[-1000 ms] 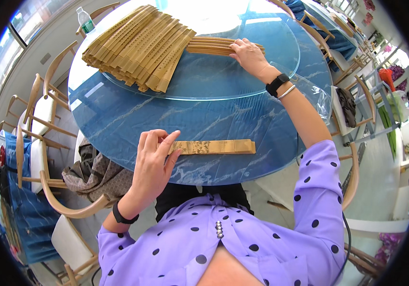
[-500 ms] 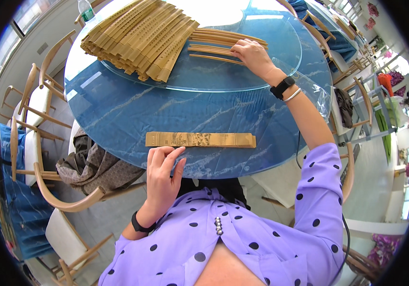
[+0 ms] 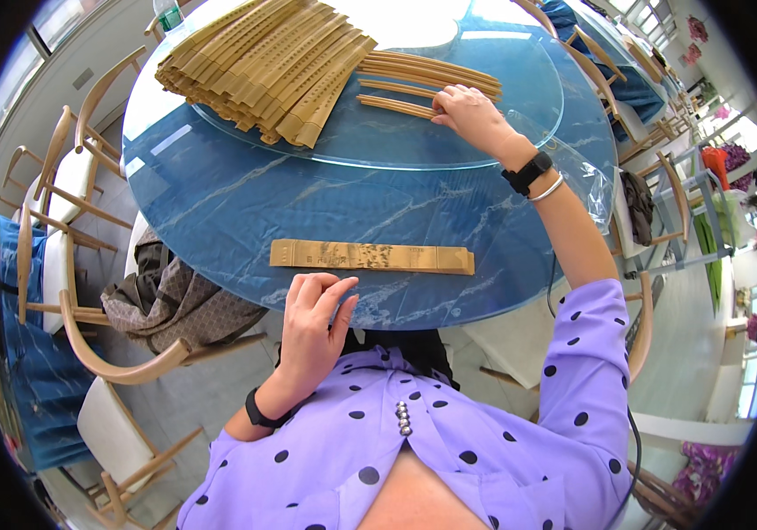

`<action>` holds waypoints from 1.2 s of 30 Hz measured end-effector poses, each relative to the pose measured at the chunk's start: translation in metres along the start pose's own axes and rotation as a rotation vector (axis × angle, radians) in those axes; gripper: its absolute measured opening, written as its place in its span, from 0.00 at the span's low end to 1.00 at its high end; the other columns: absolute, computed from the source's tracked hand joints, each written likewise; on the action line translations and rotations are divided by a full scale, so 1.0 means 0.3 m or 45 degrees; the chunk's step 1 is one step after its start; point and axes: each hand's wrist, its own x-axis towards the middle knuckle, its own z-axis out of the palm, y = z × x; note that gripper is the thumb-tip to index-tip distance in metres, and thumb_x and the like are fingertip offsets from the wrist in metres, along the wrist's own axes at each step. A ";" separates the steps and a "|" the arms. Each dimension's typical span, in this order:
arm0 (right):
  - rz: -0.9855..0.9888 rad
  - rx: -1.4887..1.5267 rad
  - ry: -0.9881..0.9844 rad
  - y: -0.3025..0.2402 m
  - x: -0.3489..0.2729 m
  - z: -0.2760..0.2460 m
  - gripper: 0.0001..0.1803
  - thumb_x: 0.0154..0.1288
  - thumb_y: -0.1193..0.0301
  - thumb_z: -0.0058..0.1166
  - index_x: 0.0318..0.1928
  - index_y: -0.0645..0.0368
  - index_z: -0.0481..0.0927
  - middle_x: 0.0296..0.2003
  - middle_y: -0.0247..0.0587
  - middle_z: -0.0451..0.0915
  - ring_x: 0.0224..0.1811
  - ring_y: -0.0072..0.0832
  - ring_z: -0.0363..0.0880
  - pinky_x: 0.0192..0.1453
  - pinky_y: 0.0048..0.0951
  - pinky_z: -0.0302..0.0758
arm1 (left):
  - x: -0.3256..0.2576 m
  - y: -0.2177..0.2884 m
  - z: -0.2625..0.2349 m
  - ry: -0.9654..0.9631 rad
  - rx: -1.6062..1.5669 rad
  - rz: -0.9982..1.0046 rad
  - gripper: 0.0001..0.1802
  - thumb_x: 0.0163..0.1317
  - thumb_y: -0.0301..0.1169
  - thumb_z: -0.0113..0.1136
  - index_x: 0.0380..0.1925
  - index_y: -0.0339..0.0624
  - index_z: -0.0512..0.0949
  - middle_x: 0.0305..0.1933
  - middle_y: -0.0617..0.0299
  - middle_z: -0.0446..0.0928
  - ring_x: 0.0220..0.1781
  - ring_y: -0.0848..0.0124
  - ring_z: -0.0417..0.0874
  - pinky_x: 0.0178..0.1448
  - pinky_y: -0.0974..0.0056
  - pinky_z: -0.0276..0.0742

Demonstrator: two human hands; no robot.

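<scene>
At the far right of the table, my right hand (image 3: 474, 119) has its fingers closed on the right ends of a pair of chopsticks (image 3: 396, 106). Beyond it lie more loose wooden chopsticks (image 3: 427, 71), side by side. My left hand (image 3: 312, 322) hovers at the near table edge, fingers slightly apart and holding nothing. Just past its fingertips a brown paper chopstick sleeve (image 3: 374, 257) with dark print lies flat, left to right. A large fanned pile of similar paper sleeves (image 3: 263, 66) is at the far left, beside the chopsticks.
A glass turntable (image 3: 369, 161) stands on the round blue marbled table (image 3: 210, 199). Clear plastic wrapping (image 3: 572, 177) lies by my right forearm. A wooden chair (image 3: 131, 371) with a patterned grey-brown cloth item (image 3: 175, 300) is at my left. A bottle (image 3: 166, 13) is far left.
The nearest chopsticks now lie together as a pair under my right hand's fingers, which have shifted slightly nearer. My left hand has moved a little right and drawn back from the paper sleeve.
</scene>
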 end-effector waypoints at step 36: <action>-0.251 0.090 0.261 -0.677 -0.421 -0.305 0.15 0.64 0.70 0.62 0.49 0.60 0.76 0.39 0.37 0.72 0.32 0.25 0.76 0.30 0.28 0.74 | 0.159 -0.029 -0.009 0.293 -1.302 -0.326 0.44 0.79 0.61 0.17 0.73 0.36 0.63 0.68 0.46 0.74 0.72 0.57 0.73 0.76 0.54 0.65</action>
